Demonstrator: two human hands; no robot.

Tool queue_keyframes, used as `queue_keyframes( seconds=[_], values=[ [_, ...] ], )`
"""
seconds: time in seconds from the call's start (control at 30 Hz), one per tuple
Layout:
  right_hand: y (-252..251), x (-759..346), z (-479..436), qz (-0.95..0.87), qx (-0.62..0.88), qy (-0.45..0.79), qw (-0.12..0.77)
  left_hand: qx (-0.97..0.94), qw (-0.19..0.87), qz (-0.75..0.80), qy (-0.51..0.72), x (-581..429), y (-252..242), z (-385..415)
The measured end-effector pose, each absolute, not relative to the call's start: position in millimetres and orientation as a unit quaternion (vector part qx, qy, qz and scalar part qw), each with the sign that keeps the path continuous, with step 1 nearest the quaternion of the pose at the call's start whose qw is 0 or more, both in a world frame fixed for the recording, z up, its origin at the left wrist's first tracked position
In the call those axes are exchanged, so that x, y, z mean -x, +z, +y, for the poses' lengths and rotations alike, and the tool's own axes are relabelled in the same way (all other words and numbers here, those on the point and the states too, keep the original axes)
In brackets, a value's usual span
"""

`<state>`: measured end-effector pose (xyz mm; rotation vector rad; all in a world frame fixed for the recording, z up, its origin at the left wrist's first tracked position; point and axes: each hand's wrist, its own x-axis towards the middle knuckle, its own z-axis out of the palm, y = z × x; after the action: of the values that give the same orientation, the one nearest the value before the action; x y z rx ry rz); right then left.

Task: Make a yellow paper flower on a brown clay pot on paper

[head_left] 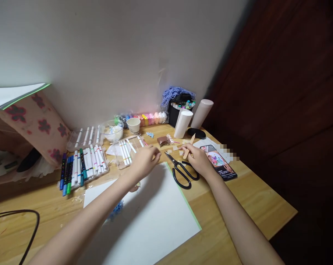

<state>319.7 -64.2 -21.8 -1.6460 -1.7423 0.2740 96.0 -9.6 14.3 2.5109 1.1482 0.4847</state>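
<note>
My right hand (pixel 196 158) is closed round a flat wooden craft stick (pixel 193 140), which points up and away. Below it on the table lie black-handled scissors (pixel 179 167) with the blades parted. My left hand (pixel 145 160) hovers over the far part of a white sheet (pixel 158 217), fingers curled in toward the thumb; whether anything tiny is pinched there is hidden. Beneath my left forearm, a clump of blue bits (pixel 117 208) rests on the sheet, beside a small, partly covered brownish piece (pixel 134 188). Small pale pieces (pixel 174 148) lie between the hands.
Markers (pixel 93 162) in clear cases stand left, near a plastic bowl (pixel 111 131) and paper cup (pixel 133 126). Brown clay (pixel 163 141), two white cylinders (pixel 183 124) and a black pen holder (pixel 176 115) are behind. A phone (pixel 223 165) lies right; a cable (pixel 37 221) left.
</note>
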Motion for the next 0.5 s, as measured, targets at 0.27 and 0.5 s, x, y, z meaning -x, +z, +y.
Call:
queue_keyframes(
  seconds=[0.27,0.5],
  values=[
    [-17,-323,-69,-0.648,0.637,0.056,0.415,-0.889,0.151,0.421,0.094,-209,-13,43],
    [-14,-327,-70,-0.644,0.649,0.034,0.405,-0.871,0.169,0.451,0.097,-217,-25,41]
  ],
)
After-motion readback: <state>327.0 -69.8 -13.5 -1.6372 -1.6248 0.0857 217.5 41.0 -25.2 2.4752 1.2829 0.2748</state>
